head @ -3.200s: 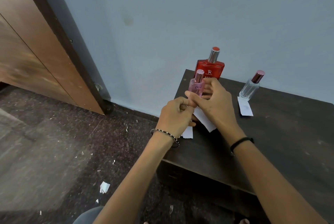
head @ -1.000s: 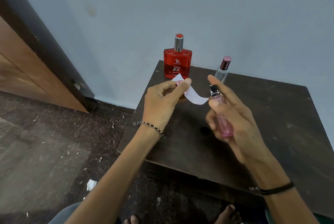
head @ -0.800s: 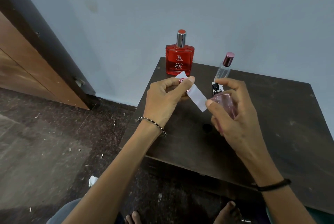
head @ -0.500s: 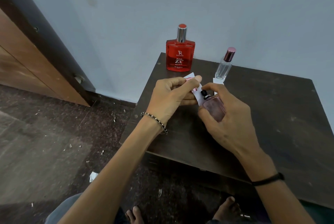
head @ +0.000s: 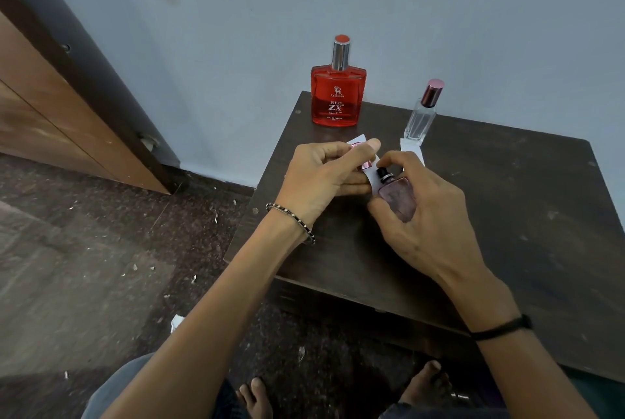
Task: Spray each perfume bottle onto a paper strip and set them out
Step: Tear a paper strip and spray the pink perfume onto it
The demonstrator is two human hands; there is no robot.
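Three perfume bottles are in view. The pink bottle (head: 396,197) is uncapped, its black spray nozzle bare, and it sits tilted in the right hand (head: 417,215), whose fingers (head: 395,159) are closed around its body just above the worktop (head: 507,202). Touching its nozzle is one paper strip (head: 373,178), pinched between the thumb and fingers (head: 351,178) of the left hand (head: 324,178); that hand's fingers are curled shut and also hold the one pink cap (head: 367,165), only partly visible. A corner of the strip shows above the left thumb.

Behind the hands, the red bottle (head: 338,99), labelled "RED ZX", stands upright with a silver, red-topped cap at the back left corner of the worktop, near the wall. To its right, well apart, stands the clear bottle (head: 420,121) with a dark pink cap, its base on the end of a second paper strip (head: 411,148) that lies flat. That makes two strips counted.

Each wrist bears one band: a beaded bracelet (head: 292,222) on the left, a black band (head: 500,329) on the right.

The worktop is dark, scuffed wood, set against a plain blue-grey wall (head: 439,12). The floor (head: 84,266) at left is dark speckled stone strewn with small white paper scraps, and a brown wooden door (head: 44,107) with a dark frame stands at far left. Two bare feet show at the bottom edge.
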